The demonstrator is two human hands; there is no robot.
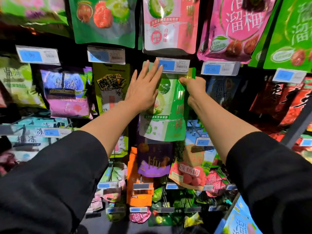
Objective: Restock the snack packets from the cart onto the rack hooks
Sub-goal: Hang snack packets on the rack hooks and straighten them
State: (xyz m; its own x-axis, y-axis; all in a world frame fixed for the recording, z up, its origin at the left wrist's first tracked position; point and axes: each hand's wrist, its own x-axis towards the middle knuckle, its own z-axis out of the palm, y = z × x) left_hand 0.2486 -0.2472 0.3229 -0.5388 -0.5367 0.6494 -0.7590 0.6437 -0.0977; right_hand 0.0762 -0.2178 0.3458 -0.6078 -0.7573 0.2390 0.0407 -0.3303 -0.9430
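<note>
A: Holding position confirmed? Report the hands.

B: Left hand (142, 92) lies flat against the front of the green snack packet (166, 114), palm to the face of the pack, fingers straight and slightly spread; the fingertips reach up onto the blue price tag (173, 65) just above the packet. Right hand (192, 87) grips the packet's upper right corner, fingers curled round the gold-edged top seal, thumb side toward the pack.

A: Location of the packet?

B: Centre of the rack, hanging in the middle row, its top edge tucked just under that price tag. Whether the hook passes through the hang hole cannot be told; the hands and tag cover it.

A: Neighbouring stock?

B: To the left, a yellow-green packet (111, 86) with black lettering, and further left a purple packet (65, 93). Above, a pink-and-white packet (168, 24) hangs directly over the green one. Below it, a dark purple packet (154, 159), overlapped by the green packet's lower edge, and an orange packet (139, 188) beside that. To the right, red packets (285, 100) fill the far side of the row.

A: Sleeves?

B: Both forearms bare, black sleeves (50, 183) pushed back toward the elbows.
</note>
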